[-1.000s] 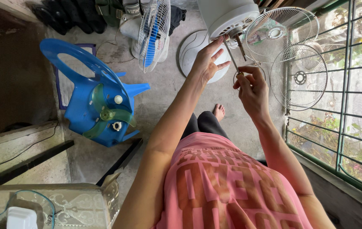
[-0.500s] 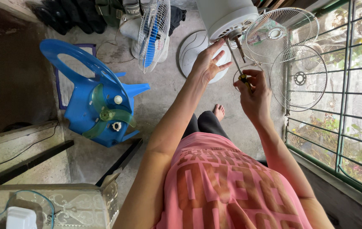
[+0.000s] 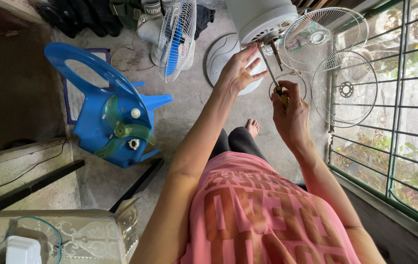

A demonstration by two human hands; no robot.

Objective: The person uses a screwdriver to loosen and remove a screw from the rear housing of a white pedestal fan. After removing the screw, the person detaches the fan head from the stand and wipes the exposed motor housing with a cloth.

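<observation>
The right hand (image 3: 292, 117) is closed in a fist-like grip around the yellow-and-dark handle of a screwdriver (image 3: 272, 76), whose thin metal shaft runs up and away from the knuckles, tilted left, to the front face of a white fan motor housing (image 3: 262, 19). The tip meets the housing near the short motor shaft (image 3: 275, 53) that sticks out from its centre; whether the tip sits in a screw cannot be told.

The left hand (image 3: 238, 73) is spread, fingers fanned and palm up, holding nothing; its fingertips (image 3: 252, 49) reach the lower edge of the motor housing, just left of the screwdriver shaft. The two hands are near each other, with the shaft between them.

The housing is a white rounded plastic drum with slotted vents around the front face. Just right of the right hand's grip, beyond the tool, two white wire fan guards (image 3: 324, 36) lean by the green window grille (image 3: 399, 98), one overlapping the other. Behind the left hand lies a round white fan base (image 3: 221, 56) on the concrete floor (image 3: 189, 102). Further left of the left hand stands a fan with blue blades (image 3: 177, 36), and well to the left lies a blue plastic chair (image 3: 111, 112) on its side.
</observation>
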